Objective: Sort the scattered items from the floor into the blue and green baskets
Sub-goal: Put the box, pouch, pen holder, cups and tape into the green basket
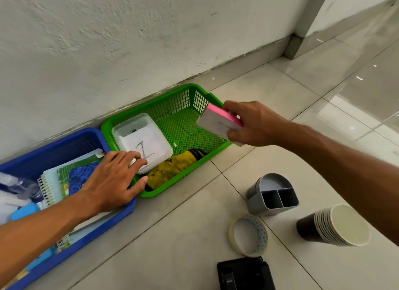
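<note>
A green basket (172, 97) and a blue basket (64, 138) stand side by side against the wall. My right hand (252, 123) holds a white block with a pink edge (218, 122) over the green basket's right rim. My left hand (112, 179) rests across both baskets, fingers on the near corner of a white plastic container (142, 142) in the green basket, thumb under it. A yellow cloth (170, 168) lies beside the container. The blue basket holds spiral notebooks (56, 181) and light blue items.
On the tiled floor to the right lie a grey pen holder (272, 194), a roll of tape (248, 235), a stack of paper cups (336, 225) and a black object (244, 274) at the bottom edge. A wall corner stands at the far right.
</note>
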`<state>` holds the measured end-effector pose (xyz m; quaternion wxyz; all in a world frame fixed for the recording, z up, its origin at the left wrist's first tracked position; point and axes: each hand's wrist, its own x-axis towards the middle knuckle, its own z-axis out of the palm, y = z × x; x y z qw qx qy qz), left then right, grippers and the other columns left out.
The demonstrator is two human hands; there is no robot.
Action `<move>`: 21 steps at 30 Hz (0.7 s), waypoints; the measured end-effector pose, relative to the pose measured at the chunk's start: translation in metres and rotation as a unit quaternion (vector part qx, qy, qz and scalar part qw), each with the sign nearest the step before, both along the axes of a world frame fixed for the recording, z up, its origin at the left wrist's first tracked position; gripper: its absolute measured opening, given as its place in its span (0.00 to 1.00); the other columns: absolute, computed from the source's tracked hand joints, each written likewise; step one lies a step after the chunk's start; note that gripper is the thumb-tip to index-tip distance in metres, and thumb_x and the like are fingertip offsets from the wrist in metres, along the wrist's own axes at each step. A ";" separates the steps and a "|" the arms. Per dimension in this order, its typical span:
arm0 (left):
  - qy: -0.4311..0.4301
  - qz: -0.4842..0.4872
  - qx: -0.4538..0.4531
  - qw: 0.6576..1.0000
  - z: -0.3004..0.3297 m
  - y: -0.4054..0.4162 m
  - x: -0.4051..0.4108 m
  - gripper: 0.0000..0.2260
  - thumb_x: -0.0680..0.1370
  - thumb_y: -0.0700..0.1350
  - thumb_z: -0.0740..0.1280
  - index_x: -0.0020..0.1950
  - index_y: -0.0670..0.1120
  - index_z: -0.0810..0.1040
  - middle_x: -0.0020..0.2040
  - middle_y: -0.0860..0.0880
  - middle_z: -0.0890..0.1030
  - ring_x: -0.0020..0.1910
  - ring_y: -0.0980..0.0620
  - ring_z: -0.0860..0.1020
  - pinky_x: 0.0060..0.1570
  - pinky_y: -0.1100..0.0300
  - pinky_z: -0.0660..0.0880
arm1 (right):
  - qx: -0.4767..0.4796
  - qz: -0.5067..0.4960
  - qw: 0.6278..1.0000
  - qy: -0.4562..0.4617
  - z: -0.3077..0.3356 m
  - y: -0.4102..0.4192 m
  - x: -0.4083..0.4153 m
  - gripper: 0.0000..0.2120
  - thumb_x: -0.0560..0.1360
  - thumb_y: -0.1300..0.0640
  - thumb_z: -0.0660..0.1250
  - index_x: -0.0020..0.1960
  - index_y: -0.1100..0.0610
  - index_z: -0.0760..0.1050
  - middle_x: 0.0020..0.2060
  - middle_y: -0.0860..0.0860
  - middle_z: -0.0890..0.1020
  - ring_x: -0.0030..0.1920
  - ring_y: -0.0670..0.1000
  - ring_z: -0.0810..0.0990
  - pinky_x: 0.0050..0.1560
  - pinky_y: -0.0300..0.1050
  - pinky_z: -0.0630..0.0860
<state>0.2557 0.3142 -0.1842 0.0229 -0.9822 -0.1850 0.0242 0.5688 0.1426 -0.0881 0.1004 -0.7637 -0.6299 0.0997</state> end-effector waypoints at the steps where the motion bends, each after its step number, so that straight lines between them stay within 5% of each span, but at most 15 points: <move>1: 0.000 0.003 -0.001 1.000 0.000 0.000 0.000 0.25 0.78 0.60 0.52 0.60 0.45 0.78 0.56 0.44 0.78 0.53 0.46 0.76 0.54 0.51 0.66 | 0.030 -0.020 0.999 -0.013 -0.004 0.008 -0.003 0.19 0.72 0.52 0.69 0.62 0.53 0.71 0.44 0.47 0.75 0.41 0.51 0.77 0.35 0.40 0.72; 5: 0.003 0.009 -0.005 1.000 0.000 0.001 -0.001 0.25 0.78 0.60 0.52 0.61 0.45 0.78 0.56 0.45 0.78 0.54 0.46 0.76 0.56 0.50 0.66 | 0.044 -0.056 0.994 -0.082 -0.037 0.044 -0.017 0.29 0.75 0.55 0.66 0.74 0.48 0.62 0.50 0.49 0.73 0.42 0.49 0.74 0.34 0.41 0.69; 10: -0.001 0.014 -0.010 1.000 0.000 0.000 -0.001 0.25 0.78 0.60 0.52 0.62 0.45 0.78 0.57 0.45 0.78 0.54 0.46 0.75 0.57 0.50 0.67 | -0.013 -0.071 0.986 -0.152 -0.078 0.085 -0.025 0.39 0.73 0.59 0.69 0.76 0.45 0.52 0.57 0.56 0.70 0.46 0.50 0.69 0.34 0.44 0.68; 15: -0.015 0.013 -0.011 1.000 -0.003 0.000 -0.002 0.23 0.78 0.59 0.55 0.60 0.46 0.78 0.56 0.46 0.78 0.53 0.46 0.75 0.58 0.51 0.66 | -0.072 -0.070 0.972 -0.214 -0.107 0.104 -0.026 0.31 0.80 0.61 0.59 0.74 0.41 0.49 0.61 0.61 0.66 0.46 0.54 0.71 0.31 0.43 0.71; 18: -0.020 0.010 -0.013 1.000 -0.004 -0.001 -0.003 0.22 0.78 0.59 0.56 0.60 0.46 0.78 0.56 0.46 0.78 0.53 0.47 0.75 0.58 0.51 0.66 | -0.135 -0.069 0.960 -0.233 -0.122 0.106 -0.026 0.30 0.83 0.57 0.53 0.76 0.39 0.41 0.73 0.65 0.56 0.52 0.57 0.74 0.34 0.43 0.73; 21: -0.028 0.006 -0.015 0.999 -0.004 -0.001 -0.002 0.22 0.78 0.59 0.56 0.61 0.46 0.77 0.55 0.47 0.78 0.54 0.47 0.74 0.59 0.52 0.65 | -0.194 -0.081 0.960 -0.183 -0.132 0.105 -0.024 0.30 0.81 0.38 0.52 0.76 0.37 0.40 0.75 0.63 0.51 0.55 0.60 0.77 0.44 0.48 0.77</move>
